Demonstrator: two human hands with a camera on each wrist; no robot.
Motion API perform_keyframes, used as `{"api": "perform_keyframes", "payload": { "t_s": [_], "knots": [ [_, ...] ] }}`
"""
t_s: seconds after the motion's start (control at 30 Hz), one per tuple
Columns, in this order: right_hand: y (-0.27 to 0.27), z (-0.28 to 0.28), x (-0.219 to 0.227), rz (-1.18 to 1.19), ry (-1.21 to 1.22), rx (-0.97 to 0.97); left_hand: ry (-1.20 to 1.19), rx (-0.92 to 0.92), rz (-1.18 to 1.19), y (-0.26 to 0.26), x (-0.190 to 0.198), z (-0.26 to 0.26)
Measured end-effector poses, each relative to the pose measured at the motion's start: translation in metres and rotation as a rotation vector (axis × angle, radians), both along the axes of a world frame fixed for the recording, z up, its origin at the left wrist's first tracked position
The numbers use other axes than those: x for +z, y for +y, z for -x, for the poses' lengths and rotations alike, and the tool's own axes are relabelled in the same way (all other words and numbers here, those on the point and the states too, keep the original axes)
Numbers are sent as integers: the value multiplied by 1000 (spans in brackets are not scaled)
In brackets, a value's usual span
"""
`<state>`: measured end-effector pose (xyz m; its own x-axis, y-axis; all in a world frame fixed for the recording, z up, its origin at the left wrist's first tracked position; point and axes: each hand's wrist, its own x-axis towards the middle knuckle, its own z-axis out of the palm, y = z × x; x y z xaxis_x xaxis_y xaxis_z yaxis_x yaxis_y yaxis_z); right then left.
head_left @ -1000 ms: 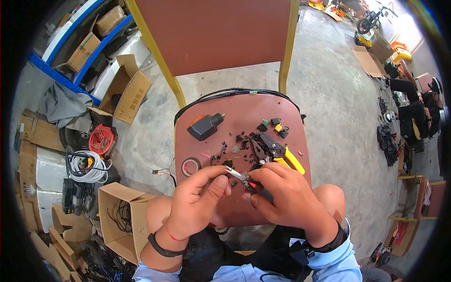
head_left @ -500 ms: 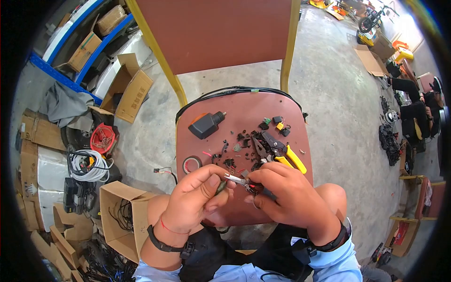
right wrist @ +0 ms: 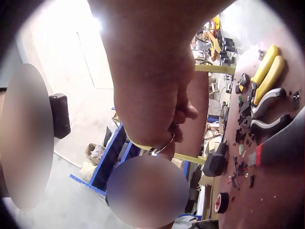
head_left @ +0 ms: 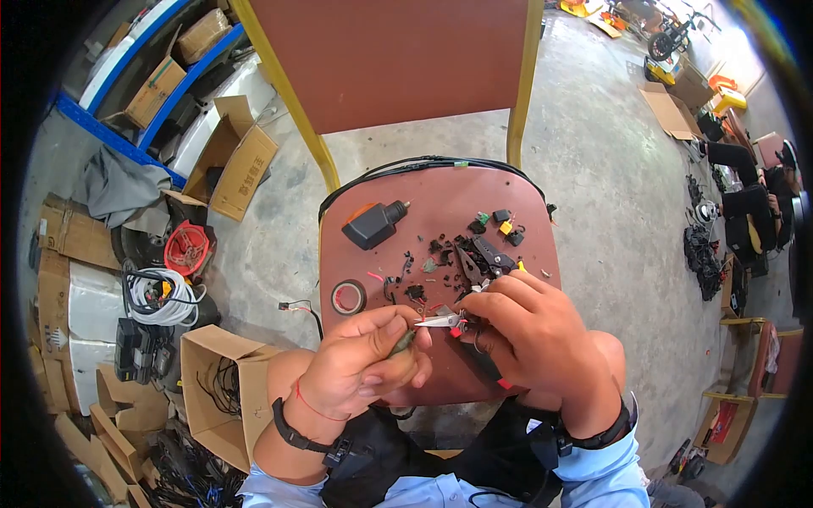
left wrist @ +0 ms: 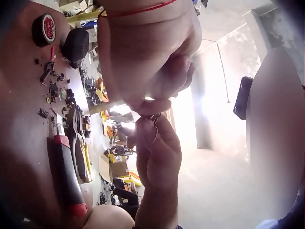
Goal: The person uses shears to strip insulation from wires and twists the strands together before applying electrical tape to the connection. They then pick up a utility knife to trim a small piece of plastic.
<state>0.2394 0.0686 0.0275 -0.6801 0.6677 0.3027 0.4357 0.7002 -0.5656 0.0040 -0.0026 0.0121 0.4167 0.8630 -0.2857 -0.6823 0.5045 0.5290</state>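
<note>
My right hand holds small silver scissors, their pointed blades facing left and a thin metal loop showing by the fingers. Between thumb and curled fingers, my left hand pinches a small dull-green piece, mostly hidden by the fingers. The scissor tips are right at the left fingertips. Below the right hand, a black-and-red-handled tool lies on the chair seat. Yellow-handled pliers lie beside it, mostly covered by the right hand in the head view.
On the seat are a tape roll, a black lamp housing with orange lens, small connectors and black scraps. A black cable runs along its back edge. An open carton stands at left.
The scissors have turned from pointing up-left to nearly level. The left hand has rolled, bringing the green piece into view. The right hand has shifted slightly right, covering the yellow handles.
</note>
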Motion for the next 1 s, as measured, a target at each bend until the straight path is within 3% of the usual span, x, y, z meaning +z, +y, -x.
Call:
{"api": "perform_keyframes", "payload": {
  "t_s": [0.17,0.27,0.37,0.57,0.77,1.0],
  "knots": [
    [5,-4,-3,-73,6,11,30,-19,10,0,3,1],
    [8,-12,-9,-79,13,-284,36,-19,-76,-3,8,10],
    [19,-24,-7,33,-32,-381,103,87,-152,-2,8,19],
    [10,-7,-8,41,53,-98,297,95,-203,2,1,14],
    [5,4,-9,-29,14,-14,445,94,-252,1,1,3],
    [2,5,-10,-4,56,-12,459,107,-326,1,-6,3]
  ]
}}
